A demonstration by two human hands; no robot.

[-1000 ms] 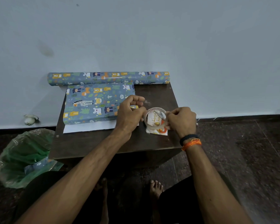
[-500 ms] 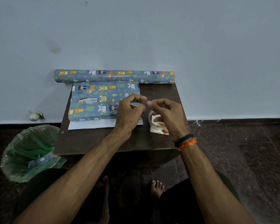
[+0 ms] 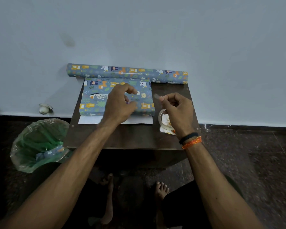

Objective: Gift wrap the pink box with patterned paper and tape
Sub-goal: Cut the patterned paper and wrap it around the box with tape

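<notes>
Head camera view, looking down on a small dark table (image 3: 122, 138) set against a pale wall. At the table's 11 o'clock lies the box (image 3: 117, 98), already covered on top by blue animal-print paper, with a white strip of the paper's underside (image 3: 89, 120) sticking out toward the person. No pink shows. A spare roll of paper (image 3: 127, 72) lies along the wall at 12 o'clock.

The left hand (image 3: 119, 104) hovers over the wrapped top, fingers loosely curled; whether they touch the paper is hard to tell. The right hand (image 3: 177, 109), at about 2 o'clock, pinches a short piece of clear tape (image 3: 156, 96) between thumb and forefinger. The tape roll (image 3: 163, 119) rests on the table just under that hand. A green-lined bin (image 3: 38, 144) stands on the floor at 8 o'clock.

This looks like the taping step: the seam seems ready to be fastened. Next, the tape needs carrying left to the overlap and pressing flat while the other hand keeps the paper taut.
</notes>
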